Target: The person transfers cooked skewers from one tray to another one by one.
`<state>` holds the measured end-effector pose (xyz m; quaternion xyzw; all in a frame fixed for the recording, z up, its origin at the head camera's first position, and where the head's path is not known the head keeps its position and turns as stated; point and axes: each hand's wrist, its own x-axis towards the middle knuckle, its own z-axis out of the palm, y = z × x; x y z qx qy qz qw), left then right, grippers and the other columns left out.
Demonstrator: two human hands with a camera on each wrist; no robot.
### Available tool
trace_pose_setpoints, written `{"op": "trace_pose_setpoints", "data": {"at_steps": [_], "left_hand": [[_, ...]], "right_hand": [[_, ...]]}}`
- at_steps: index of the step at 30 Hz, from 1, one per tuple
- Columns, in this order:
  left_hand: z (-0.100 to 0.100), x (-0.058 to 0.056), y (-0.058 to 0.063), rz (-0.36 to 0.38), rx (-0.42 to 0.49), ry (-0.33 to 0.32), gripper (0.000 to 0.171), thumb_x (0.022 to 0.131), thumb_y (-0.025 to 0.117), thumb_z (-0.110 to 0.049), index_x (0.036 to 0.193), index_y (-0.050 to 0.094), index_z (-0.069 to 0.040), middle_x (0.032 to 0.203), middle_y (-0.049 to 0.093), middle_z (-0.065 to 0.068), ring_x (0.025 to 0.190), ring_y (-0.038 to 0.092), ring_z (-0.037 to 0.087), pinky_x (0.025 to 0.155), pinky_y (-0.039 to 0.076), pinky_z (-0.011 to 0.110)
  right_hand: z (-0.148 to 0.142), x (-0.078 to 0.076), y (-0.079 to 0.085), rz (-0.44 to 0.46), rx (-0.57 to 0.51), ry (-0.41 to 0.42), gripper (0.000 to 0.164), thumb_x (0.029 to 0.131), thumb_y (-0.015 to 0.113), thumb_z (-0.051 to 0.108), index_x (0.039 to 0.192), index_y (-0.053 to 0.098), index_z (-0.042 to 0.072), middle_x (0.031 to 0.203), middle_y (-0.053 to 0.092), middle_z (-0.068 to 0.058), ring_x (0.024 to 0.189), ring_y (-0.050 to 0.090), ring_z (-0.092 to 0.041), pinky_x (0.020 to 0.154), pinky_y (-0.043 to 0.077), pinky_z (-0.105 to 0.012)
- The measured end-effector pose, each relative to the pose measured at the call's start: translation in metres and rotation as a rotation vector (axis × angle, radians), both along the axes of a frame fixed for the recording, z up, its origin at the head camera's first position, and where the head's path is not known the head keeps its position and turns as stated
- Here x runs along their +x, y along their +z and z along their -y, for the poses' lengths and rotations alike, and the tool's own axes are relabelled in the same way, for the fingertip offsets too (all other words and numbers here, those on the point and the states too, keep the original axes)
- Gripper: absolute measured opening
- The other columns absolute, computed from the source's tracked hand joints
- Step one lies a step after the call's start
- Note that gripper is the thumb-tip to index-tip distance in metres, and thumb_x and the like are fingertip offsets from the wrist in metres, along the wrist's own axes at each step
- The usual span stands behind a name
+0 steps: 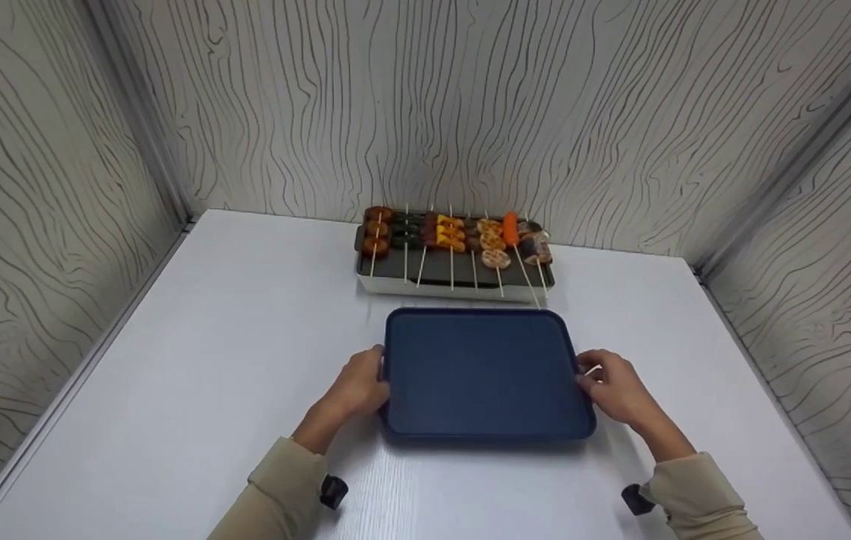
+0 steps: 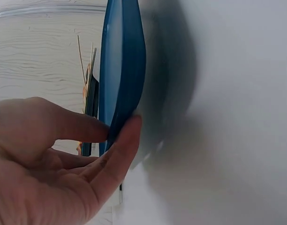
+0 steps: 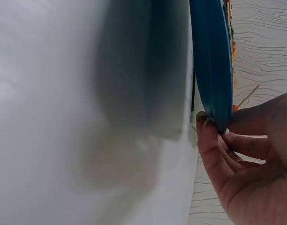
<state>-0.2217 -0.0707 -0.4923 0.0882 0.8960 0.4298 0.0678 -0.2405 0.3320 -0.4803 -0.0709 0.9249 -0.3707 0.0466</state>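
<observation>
Both hands hold a dark blue rectangular tray (image 1: 479, 375) by its short sides. My left hand (image 1: 358, 384) grips the left rim; in the left wrist view its thumb lies over the edge of the tray (image 2: 129, 61), with fingers underneath. On the other side my right hand (image 1: 615, 386) pinches the right rim. In the right wrist view the thumb and fingers close on the edge of the tray (image 3: 214, 61), and a gap shows between the tray and the white tabletop. The tray's upper face is bare.
Just behind the tray stands a grill (image 1: 388, 283) with a dark plate and pale base. Several food skewers lie across it, among them an orange sausage skewer (image 1: 510, 229) whose stick reaches toward the tray. Wood-patterned panels (image 1: 425, 105) enclose the white table (image 1: 245, 322).
</observation>
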Motion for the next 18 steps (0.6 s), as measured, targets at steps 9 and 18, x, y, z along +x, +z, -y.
{"op": "trace_pose_setpoints", "data": {"at_steps": [9,18], "left_hand": [[0.019,-0.003,-0.004,-0.026,-0.016,0.059,0.046,0.08,0.056,0.009,0.126,0.057,0.013,0.087,0.06,0.01,0.081,0.056,0.025,0.076,0.05,0.045],[0.024,-0.005,-0.01,-0.036,-0.036,0.074,0.048,0.079,0.055,0.01,0.126,0.057,0.015,0.095,0.065,0.017,0.086,0.058,0.027,0.084,0.052,0.05]], "right_hand": [[0.02,-0.005,-0.01,-0.005,-0.017,0.011,0.031,0.092,0.061,-0.006,0.121,0.059,-0.016,0.107,0.063,-0.022,0.091,0.068,-0.028,0.067,0.055,-0.032],[0.03,-0.008,-0.012,0.049,-0.07,0.004,0.028,0.09,0.061,-0.009,0.117,0.059,-0.016,0.103,0.062,-0.021,0.084,0.069,-0.025,0.063,0.055,-0.031]]}}
